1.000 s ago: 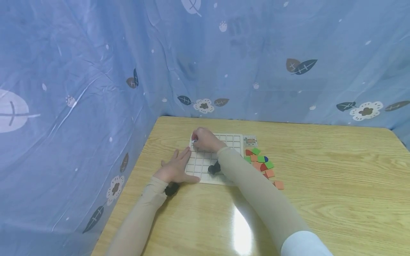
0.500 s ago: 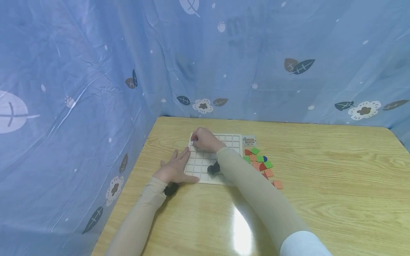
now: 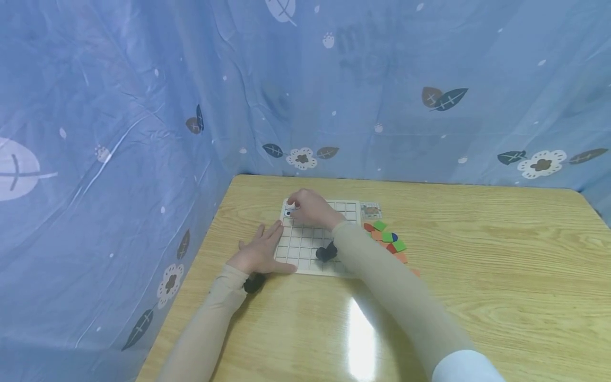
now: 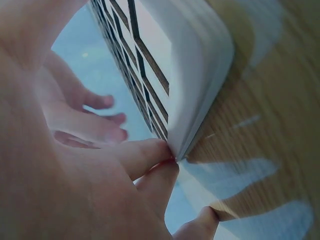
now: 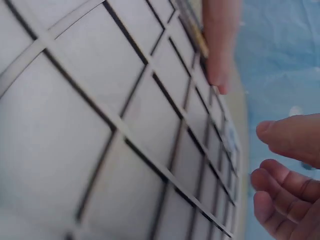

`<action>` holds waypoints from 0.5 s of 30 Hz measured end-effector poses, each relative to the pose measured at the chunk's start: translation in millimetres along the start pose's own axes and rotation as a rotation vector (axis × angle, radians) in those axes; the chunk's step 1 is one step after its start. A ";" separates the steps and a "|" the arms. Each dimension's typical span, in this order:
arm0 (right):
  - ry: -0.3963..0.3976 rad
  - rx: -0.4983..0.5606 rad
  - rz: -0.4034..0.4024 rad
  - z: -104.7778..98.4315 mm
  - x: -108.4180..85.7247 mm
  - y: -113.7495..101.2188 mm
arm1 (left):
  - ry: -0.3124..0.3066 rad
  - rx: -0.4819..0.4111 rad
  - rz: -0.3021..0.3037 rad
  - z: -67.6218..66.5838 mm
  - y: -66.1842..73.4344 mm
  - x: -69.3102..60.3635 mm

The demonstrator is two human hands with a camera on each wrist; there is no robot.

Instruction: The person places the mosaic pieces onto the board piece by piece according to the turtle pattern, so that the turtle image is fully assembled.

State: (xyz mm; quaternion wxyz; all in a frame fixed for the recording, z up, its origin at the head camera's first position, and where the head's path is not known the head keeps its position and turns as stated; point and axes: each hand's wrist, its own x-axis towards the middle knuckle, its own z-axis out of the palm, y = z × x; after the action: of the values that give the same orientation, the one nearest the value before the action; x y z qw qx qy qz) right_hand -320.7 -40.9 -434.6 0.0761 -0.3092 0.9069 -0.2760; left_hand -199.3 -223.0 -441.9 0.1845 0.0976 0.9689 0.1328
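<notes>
A white grid board (image 3: 300,254) lies on the table, its square cells divided by raised ridges. My left hand (image 3: 258,254) spreads along its left side, fingertips touching the edge and thumb at the near corner. In the left wrist view, fingers (image 4: 145,155) press against the board's rim. Over the far left cells hovers my right hand (image 3: 312,208), its thumb and fingers apart with nothing between them in the right wrist view (image 5: 290,170). Beside those fingertips, a small white tile with a dark round spot (image 3: 288,213) sits at the board's far left.
Right of the board lie several loose tiles: green ones (image 3: 399,245), orange ones (image 3: 401,257), and some with red or blue rounded parts. A small picture card (image 3: 371,210) lies by the far right corner. A blue patterned curtain (image 3: 382,106) hangs behind the wooden table (image 3: 477,265).
My right hand has let go of the white spotted tile and shifted slightly right, leaving the tile in view on the board. The left hand stays in place.
</notes>
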 end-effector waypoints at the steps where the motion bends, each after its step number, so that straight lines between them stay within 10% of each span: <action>1: -0.003 0.000 0.005 -3.6 -3.0 0.8 | 0.000 0.000 0.001 0.0 -0.1 -0.2; 15: 0.053 -0.022 0.079 -53.7 -65.5 34.3 | 0.008 -0.017 0.007 1.3 -0.7 0.8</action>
State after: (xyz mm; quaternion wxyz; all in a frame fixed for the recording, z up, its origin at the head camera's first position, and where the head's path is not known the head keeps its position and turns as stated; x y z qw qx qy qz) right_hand -302.8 45.5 -410.6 0.0593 -0.2667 0.9231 -0.2708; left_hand -199.6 -223.2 -443.5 0.1812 0.0988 0.9681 0.1419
